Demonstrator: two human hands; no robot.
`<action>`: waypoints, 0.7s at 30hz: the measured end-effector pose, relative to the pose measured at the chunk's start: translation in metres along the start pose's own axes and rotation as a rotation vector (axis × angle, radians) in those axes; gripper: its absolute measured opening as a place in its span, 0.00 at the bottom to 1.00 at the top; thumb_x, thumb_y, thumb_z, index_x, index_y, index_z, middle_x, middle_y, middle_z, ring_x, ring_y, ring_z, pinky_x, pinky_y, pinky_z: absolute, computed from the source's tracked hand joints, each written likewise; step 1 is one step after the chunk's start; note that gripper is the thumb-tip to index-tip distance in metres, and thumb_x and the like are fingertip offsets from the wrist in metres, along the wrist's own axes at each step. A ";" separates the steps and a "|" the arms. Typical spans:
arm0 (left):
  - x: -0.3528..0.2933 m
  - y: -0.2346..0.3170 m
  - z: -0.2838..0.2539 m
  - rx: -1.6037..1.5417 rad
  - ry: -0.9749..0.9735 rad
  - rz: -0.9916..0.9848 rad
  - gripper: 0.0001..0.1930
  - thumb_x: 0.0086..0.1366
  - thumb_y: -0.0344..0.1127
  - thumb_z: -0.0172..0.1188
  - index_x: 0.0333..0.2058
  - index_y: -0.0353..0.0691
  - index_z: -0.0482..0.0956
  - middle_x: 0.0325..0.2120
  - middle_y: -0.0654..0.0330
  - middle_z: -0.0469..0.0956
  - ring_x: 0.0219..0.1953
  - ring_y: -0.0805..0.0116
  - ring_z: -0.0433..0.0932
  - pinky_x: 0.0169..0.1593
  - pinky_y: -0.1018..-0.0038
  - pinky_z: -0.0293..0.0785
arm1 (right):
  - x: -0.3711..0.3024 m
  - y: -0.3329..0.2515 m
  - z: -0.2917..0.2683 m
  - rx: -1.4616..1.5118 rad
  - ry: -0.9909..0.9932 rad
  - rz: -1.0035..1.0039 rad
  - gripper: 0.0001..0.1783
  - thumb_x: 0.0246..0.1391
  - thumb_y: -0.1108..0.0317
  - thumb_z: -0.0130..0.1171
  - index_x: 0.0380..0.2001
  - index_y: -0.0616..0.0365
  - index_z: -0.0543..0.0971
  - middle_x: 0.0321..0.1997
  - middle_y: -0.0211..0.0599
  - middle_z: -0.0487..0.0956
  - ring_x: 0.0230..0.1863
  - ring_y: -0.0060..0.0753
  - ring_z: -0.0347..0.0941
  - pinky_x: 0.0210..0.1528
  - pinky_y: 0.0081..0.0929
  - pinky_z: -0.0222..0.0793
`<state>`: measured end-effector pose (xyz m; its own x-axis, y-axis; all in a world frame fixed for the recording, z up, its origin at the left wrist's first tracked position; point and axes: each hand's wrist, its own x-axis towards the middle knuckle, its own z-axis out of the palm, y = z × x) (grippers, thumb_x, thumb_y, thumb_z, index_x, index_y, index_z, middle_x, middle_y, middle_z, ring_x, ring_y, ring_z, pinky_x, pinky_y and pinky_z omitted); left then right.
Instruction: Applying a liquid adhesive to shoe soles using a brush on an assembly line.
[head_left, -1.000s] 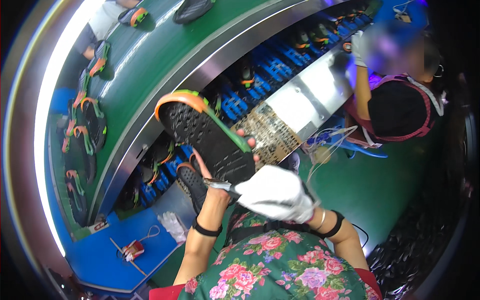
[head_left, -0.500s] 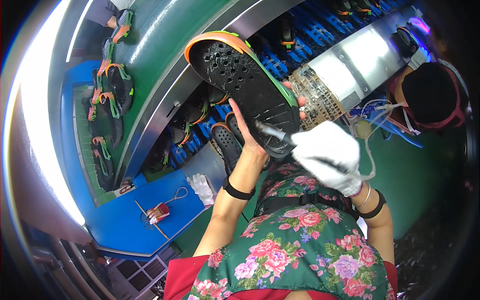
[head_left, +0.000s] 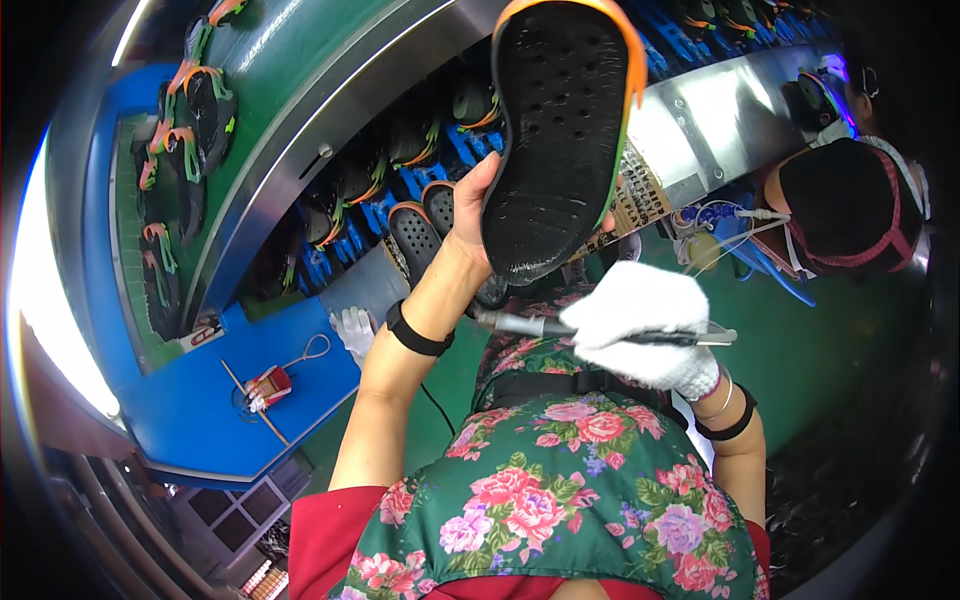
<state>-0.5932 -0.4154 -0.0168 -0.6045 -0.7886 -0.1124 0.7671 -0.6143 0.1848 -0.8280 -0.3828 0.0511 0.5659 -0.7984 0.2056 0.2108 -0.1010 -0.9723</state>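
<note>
My bare left hand (head_left: pixel 472 222) is wrapped round the lower part of a black shoe sole (head_left: pixel 560 150), thumb at its left edge and fingertips at its right. The sole has an orange and green rim, and small holes in its upper part. Its surface looks wet and shiny. In a white knit glove, my right hand (head_left: pixel 645 320) is closed round a brush (head_left: pixel 530 325). The brush lies roughly level below the sole's lower end, its tip pointing left and apart from the sole.
More soles (head_left: pixel 210 115) lie on a green belt at left. A blue table (head_left: pixel 180 410) bears a red object (head_left: pixel 268 388) and a white glove (head_left: pixel 353 333). Grey perforated soles (head_left: pixel 413 238) stand beyond my left forearm. A co-worker (head_left: pixel 835 205) is at right by a metal surface (head_left: pixel 700 130).
The sole has risen, turned more upright and come nearer the view. The brush has come off its lower part and moved down, and my gloved hand has lowered slightly.
</note>
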 end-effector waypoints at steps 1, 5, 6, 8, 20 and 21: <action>-0.002 0.001 -0.003 0.077 0.119 -0.008 0.50 0.62 0.68 0.57 0.73 0.40 0.55 0.65 0.32 0.63 0.58 0.29 0.72 0.60 0.44 0.74 | 0.000 -0.001 -0.003 -0.042 0.053 0.002 0.11 0.40 0.77 0.76 0.30 0.56 0.87 0.36 0.42 0.88 0.35 0.37 0.83 0.39 0.31 0.77; -0.005 0.003 0.006 0.022 0.248 -0.047 0.36 0.69 0.54 0.57 0.66 0.32 0.67 0.61 0.40 0.73 0.60 0.46 0.77 0.67 0.50 0.70 | 0.006 -0.006 -0.004 -0.474 0.124 -0.171 0.14 0.42 0.81 0.73 0.34 0.56 0.87 0.37 0.42 0.87 0.36 0.38 0.83 0.39 0.31 0.77; -0.003 0.006 0.010 0.003 0.256 -0.077 0.34 0.69 0.51 0.57 0.65 0.31 0.69 0.59 0.40 0.75 0.58 0.47 0.79 0.65 0.51 0.72 | 0.006 -0.009 -0.004 -0.592 0.054 -0.253 0.14 0.42 0.81 0.73 0.35 0.55 0.87 0.39 0.41 0.87 0.37 0.39 0.83 0.39 0.32 0.77; -0.002 0.012 0.015 -0.037 0.274 -0.138 0.29 0.70 0.46 0.57 0.62 0.30 0.73 0.56 0.41 0.78 0.55 0.49 0.82 0.63 0.52 0.76 | -0.003 -0.005 0.005 -0.610 -0.061 -0.291 0.17 0.41 0.77 0.76 0.38 0.54 0.88 0.42 0.40 0.88 0.39 0.37 0.83 0.40 0.31 0.77; -0.002 0.020 0.007 -0.111 0.192 -0.157 0.25 0.67 0.40 0.61 0.57 0.28 0.77 0.52 0.43 0.81 0.50 0.53 0.84 0.58 0.59 0.81 | 0.000 -0.009 0.004 -0.289 -0.027 -0.128 0.12 0.42 0.78 0.75 0.33 0.57 0.87 0.37 0.41 0.87 0.36 0.38 0.83 0.40 0.31 0.77; -0.003 0.019 0.007 -0.129 0.204 -0.153 0.25 0.67 0.40 0.61 0.57 0.28 0.77 0.51 0.43 0.81 0.49 0.53 0.85 0.58 0.59 0.81 | -0.002 -0.005 0.003 -0.278 0.064 -0.069 0.11 0.42 0.78 0.75 0.32 0.57 0.87 0.36 0.42 0.87 0.36 0.38 0.83 0.40 0.32 0.77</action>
<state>-0.5782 -0.4249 -0.0060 -0.6700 -0.6671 -0.3258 0.6990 -0.7147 0.0258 -0.8282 -0.3787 0.0559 0.5049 -0.8189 0.2730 0.0155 -0.3077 -0.9514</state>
